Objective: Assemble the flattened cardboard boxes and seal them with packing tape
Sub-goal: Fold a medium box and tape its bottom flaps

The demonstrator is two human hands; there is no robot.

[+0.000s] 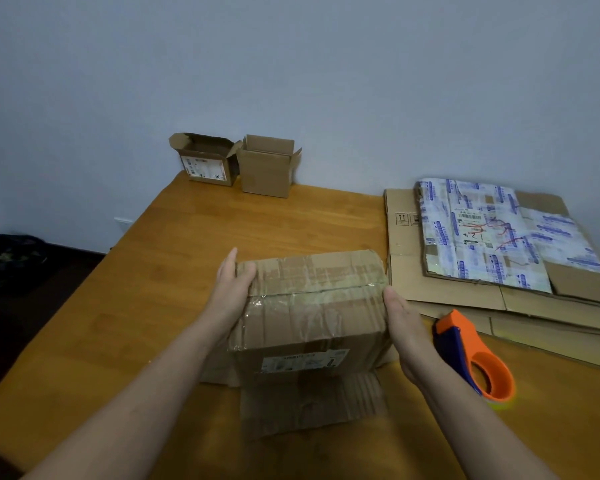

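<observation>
On the wooden surface (174, 244), a taped cardboard box (309, 306) sits between two flat palms.
Left grip (231, 285) and right grip (407, 327) press its opposite sides, fingers straight, curled round nothing; an orange tape dispenser (471, 355) lies just right, beside flattened cartons (447, 282).

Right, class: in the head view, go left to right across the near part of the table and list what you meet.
Left hand → taped cardboard box held between the hands → right hand → orange and blue tape dispenser. The flattened cardboard stack overlaps the dispenser sideways, so it is left out.
</observation>
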